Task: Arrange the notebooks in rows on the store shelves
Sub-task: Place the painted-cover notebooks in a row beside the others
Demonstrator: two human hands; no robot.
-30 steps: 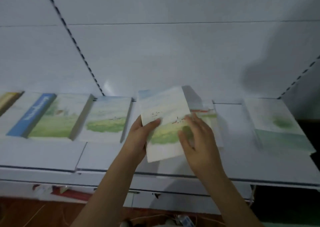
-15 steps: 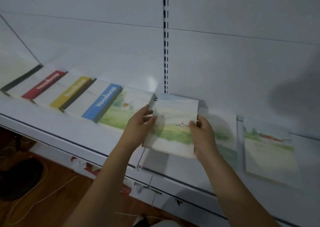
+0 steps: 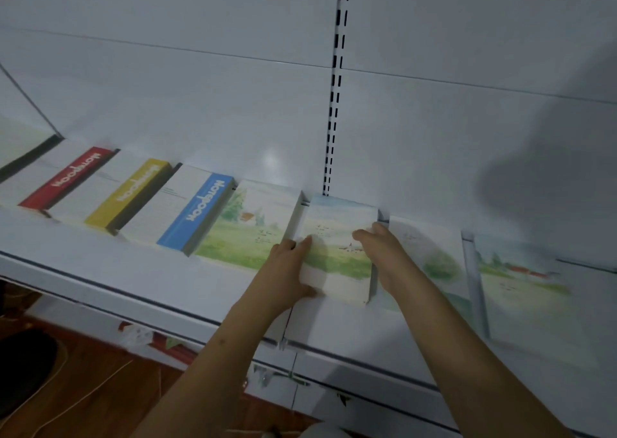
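Observation:
A notebook with a painted meadow cover (image 3: 337, 237) lies in the row on the white shelf (image 3: 140, 270), just below the slotted upright. My left hand (image 3: 287, 267) grips its left edge and near corner. My right hand (image 3: 384, 254) holds its right edge, fingers curled over the side. To its left lies another meadow notebook (image 3: 248, 234), then ones with blue (image 3: 197, 214), yellow (image 3: 132, 192) and red (image 3: 71, 177) spines. To its right lie two more painted notebooks, one partly under my right hand (image 3: 437, 257) and one farther right (image 3: 521, 287).
A black slotted upright (image 3: 335, 97) runs up the white back panel. The shelf's front edge (image 3: 167, 304) crosses below my arms. Under it are a wooden floor (image 3: 83, 397), a thin cable and a dark object (image 3: 23, 367) at the left.
The held notebook has come down from above the shelf into the gap in the row. The view has swung left and closer, and both hands have slid to its side edges.

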